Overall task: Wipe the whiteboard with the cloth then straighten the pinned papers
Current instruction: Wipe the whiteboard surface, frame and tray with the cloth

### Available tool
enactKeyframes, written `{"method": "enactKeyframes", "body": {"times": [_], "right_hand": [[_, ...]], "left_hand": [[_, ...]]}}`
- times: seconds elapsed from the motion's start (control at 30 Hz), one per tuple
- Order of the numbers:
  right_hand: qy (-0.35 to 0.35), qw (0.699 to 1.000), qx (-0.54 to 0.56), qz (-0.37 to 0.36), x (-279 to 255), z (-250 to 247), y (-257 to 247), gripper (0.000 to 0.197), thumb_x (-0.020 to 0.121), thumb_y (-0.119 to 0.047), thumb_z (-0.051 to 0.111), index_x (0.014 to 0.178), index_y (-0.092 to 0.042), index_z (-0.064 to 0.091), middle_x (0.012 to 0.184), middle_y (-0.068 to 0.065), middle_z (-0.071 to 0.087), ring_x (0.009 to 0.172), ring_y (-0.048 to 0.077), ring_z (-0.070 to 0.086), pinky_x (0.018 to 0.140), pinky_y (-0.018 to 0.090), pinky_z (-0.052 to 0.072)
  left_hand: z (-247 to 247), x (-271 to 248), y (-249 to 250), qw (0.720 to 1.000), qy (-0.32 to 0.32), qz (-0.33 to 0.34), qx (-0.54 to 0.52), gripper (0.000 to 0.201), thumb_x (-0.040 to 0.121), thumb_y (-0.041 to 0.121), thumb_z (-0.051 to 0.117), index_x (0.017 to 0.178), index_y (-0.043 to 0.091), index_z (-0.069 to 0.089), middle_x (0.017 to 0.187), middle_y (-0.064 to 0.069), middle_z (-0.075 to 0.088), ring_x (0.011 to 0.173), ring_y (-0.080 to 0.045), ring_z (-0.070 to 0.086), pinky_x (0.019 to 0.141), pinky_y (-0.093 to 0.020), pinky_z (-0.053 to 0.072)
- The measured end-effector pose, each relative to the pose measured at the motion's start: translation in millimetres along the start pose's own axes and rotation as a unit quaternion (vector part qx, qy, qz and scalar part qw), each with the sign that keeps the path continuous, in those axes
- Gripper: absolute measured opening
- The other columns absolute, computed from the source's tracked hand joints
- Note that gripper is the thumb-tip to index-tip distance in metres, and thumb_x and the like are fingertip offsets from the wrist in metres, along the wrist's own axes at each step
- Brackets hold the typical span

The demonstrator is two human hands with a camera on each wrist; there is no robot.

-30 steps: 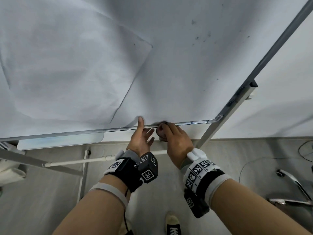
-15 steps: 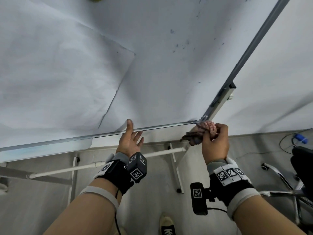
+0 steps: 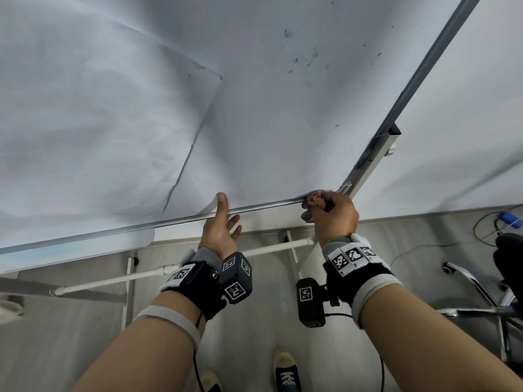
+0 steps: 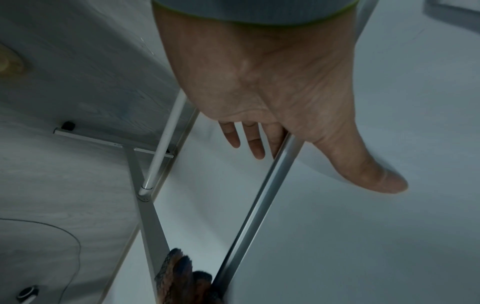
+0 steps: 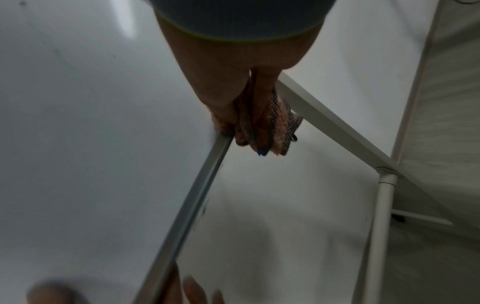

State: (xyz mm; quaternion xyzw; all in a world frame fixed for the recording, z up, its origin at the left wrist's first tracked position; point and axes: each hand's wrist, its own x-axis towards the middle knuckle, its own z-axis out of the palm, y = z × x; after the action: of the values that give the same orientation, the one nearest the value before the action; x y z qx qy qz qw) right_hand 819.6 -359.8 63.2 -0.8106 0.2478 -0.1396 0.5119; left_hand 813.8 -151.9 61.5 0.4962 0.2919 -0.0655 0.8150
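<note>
Whiteboard (image 3: 268,114) above both hands: right hand (image 3: 335,215) grips the bunched cloth (image 3: 314,200) at its lower corner, likely wiping the rail, while the relaxed left hand (image 3: 222,224) steadies the frame.

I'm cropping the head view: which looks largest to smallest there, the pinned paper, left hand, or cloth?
1. Pinned paper, by far.
2. Left hand.
3. Cloth, only a wad showing from the right hand, so its full size is hidden.

Pinkish checked cloth (image 3: 318,200), white whiteboard (image 3: 268,114) flecked blue, silver frame (image 3: 254,207).
</note>
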Motion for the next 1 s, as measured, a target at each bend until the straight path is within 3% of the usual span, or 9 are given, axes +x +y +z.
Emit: {"method": "enactKeyframes", "body": {"times": [0.07, 0.2, 0.37, 0.53, 0.63, 0.7, 0.77, 0.87, 1.0], "right_hand": [[0.013, 0.998, 0.049, 0.030, 6, -7, -3, 0.022, 0.082, 0.001, 0.058, 0.086, -0.013, 0.074, 0.085, 0.014, 0.074, 0.051, 0.023, 0.070, 0.045, 0.018, 0.053], [0.054, 0.994, 0.058, 0.073, 9, -5, -10, 0.026, 0.085, -0.002, 0.052, 0.084, -0.014, 0.076, 0.062, 0.006, 0.073, 0.042, 0.016, 0.066, 0.045, 0.025, 0.058], [-0.036, 0.996, 0.054, 0.054, -7, -9, -22, 0.024, 0.086, 0.007, 0.054, 0.083, -0.010, 0.071, 0.061, -0.002, 0.065, 0.036, -0.009, 0.055, 0.041, 0.002, 0.040], [0.034, 0.991, 0.104, 0.083, -4, -4, -15, 0.027, 0.082, 0.002, 0.056, 0.079, -0.016, 0.075, 0.064, 0.009, 0.074, 0.048, 0.029, 0.068, 0.050, 0.044, 0.062], [-0.091, 0.991, 0.080, 0.054, -22, 13, -22, 0.028, 0.081, 0.004, 0.057, 0.087, -0.015, 0.077, 0.070, 0.004, 0.076, 0.060, 0.024, 0.072, 0.056, 0.024, 0.059], [-0.086, 0.995, 0.037, 0.034, -25, 11, -20, 0.026, 0.081, -0.002, 0.064, 0.098, -0.017, 0.077, 0.079, -0.005, 0.074, 0.076, 0.016, 0.070, 0.065, 0.015, 0.050], [-0.010, 0.995, 0.078, 0.054, -15, -1, -12, 0.018, 0.085, -0.005, 0.065, 0.095, -0.015, 0.077, 0.082, 0.000, 0.074, 0.077, 0.022, 0.072, 0.066, 0.018, 0.054], [0.086, 0.987, 0.097, 0.092, -2, -12, -6, 0.012, 0.088, -0.008, 0.064, 0.082, -0.013, 0.074, 0.065, 0.008, 0.073, 0.048, 0.025, 0.067, 0.052, 0.043, 0.062], [-0.078, 0.986, 0.136, 0.053, -25, 14, -17, 0.028, 0.086, 0.010, 0.051, 0.085, -0.002, 0.075, 0.067, 0.015, 0.072, 0.046, 0.025, 0.060, 0.048, 0.029, 0.050]], "left_hand": [[0, -1, 1, 1.000, 0.000, 0.002, 0.009, 0.079, 0.038, 0.083, 0.067, 0.100, 0.034, 0.060, 0.137, 0.003, 0.053, 0.113, -0.013, 0.059, 0.094, -0.033, 0.048], [6, -4, 0, 1.000, 0.008, 0.010, 0.025, 0.079, 0.037, 0.086, 0.062, 0.096, 0.034, 0.058, 0.125, 0.006, 0.055, 0.107, -0.011, 0.061, 0.088, -0.032, 0.051], [1, -1, 4, 0.999, 0.021, 0.010, 0.038, 0.080, 0.036, 0.087, 0.059, 0.096, 0.033, 0.058, 0.114, 0.011, 0.057, 0.102, -0.010, 0.061, 0.086, -0.032, 0.051], [5, -4, 2, 0.998, 0.013, 0.002, 0.059, 0.081, 0.038, 0.087, 0.057, 0.095, 0.029, 0.054, 0.112, 0.011, 0.056, 0.104, -0.009, 0.062, 0.088, -0.032, 0.053], [1, -6, 5, 0.998, 0.017, 0.004, 0.065, 0.081, 0.038, 0.088, 0.055, 0.095, 0.031, 0.053, 0.111, 0.013, 0.056, 0.105, -0.009, 0.062, 0.086, -0.031, 0.053], [-3, -6, 7, 0.997, 0.017, 0.004, 0.076, 0.082, 0.041, 0.088, 0.055, 0.097, 0.029, 0.054, 0.109, 0.011, 0.057, 0.105, -0.009, 0.063, 0.087, -0.031, 0.052], [-5, -7, 8, 0.996, 0.012, -0.001, 0.085, 0.085, 0.047, 0.086, 0.054, 0.104, 0.022, 0.054, 0.106, 0.010, 0.058, 0.105, -0.009, 0.063, 0.091, -0.032, 0.053], [-2, -8, 5, 0.995, 0.004, -0.002, 0.099, 0.084, 0.058, 0.083, 0.052, 0.114, 0.021, 0.052, 0.105, 0.012, 0.058, 0.102, -0.007, 0.063, 0.095, -0.033, 0.052], [1, -9, 2, 0.994, 0.019, 0.008, 0.106, 0.066, 0.075, 0.079, 0.048, 0.111, 0.023, 0.051, 0.099, 0.012, 0.059, 0.100, -0.006, 0.063, 0.096, -0.034, 0.051]]}}
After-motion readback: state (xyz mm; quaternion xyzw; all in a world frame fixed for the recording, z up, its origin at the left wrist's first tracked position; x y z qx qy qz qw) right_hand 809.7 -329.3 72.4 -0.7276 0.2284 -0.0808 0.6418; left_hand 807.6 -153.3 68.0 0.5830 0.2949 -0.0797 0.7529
